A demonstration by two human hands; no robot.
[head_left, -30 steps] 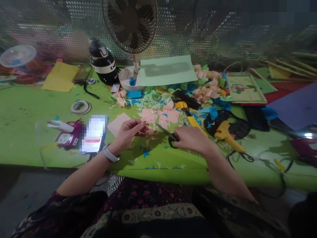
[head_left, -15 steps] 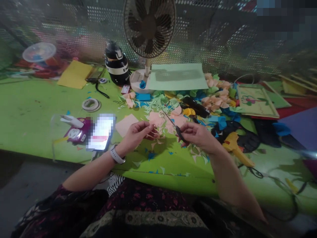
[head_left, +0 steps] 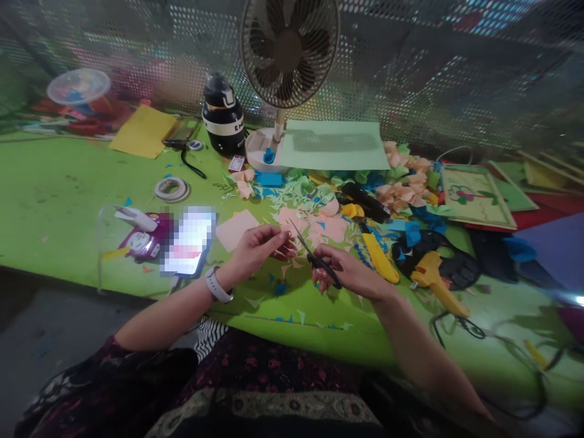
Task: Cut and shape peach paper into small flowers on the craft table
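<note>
Scissors with black handles and slim metal blades [head_left: 325, 269], one pair: held above the middle of the bench, tilted, tips towards the far edge and just beside the left fingertips. Right hand [head_left: 342, 272]: fingers clamped on the handles. Left hand [head_left: 263, 248], white-banded watch [head_left: 219, 285] at wrist: thumb and fingers together; any scrap between them too small to make out. Bench, green-topped [head_left: 82, 213]: pale-pink paper square [head_left: 236, 230] just beside the left hand; small cut scraps of pale-green paper [head_left: 296, 190] beyond both hands; peach curled paper petals [head_left: 406, 191], heaped towards the far edge; yellow-bodied glue gun [head_left: 440, 287], between the right forearm and the bench's right end; lit rectangular phone [head_left: 187, 243], near the front edge, left portion; white tape roll [head_left: 182, 193], beyond the phone; round-headed caged fan [head_left: 288, 52], upright at the far edge.
</note>
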